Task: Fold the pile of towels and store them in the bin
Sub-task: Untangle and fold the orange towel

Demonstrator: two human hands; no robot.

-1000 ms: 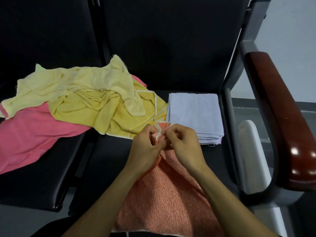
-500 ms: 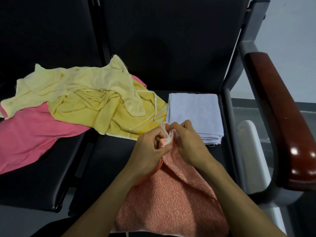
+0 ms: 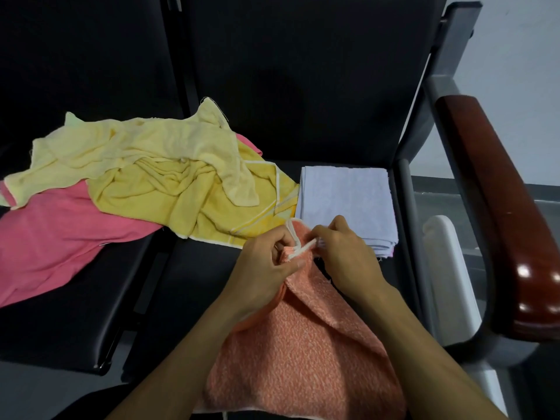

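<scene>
An orange towel (image 3: pixel 306 353) with a white hem lies over the front of the black seat and hangs toward me. My left hand (image 3: pixel 266 268) and my right hand (image 3: pixel 345 256) each pinch its white-edged corners, held close together above the seat. Behind my hands, a folded white towel (image 3: pixel 345 195) lies flat on the seat. To the left sits a loose pile: a pale yellow towel (image 3: pixel 145 147) on a deeper yellow towel (image 3: pixel 181 198), over a pink towel (image 3: pixel 57 234). No bin is in view.
The black seats (image 3: pixel 188 283) have tall black backrests (image 3: pixel 303 71) behind them. A glossy brown armrest (image 3: pixel 503 213) on a grey metal frame (image 3: pixel 409 207) borders the right side. A white object (image 3: pixel 445 268) stands between seat and armrest.
My hands have moved the orange towel's corners a little away from me, toward the white towel, and spread slightly, with the white hem now stretched between them.
</scene>
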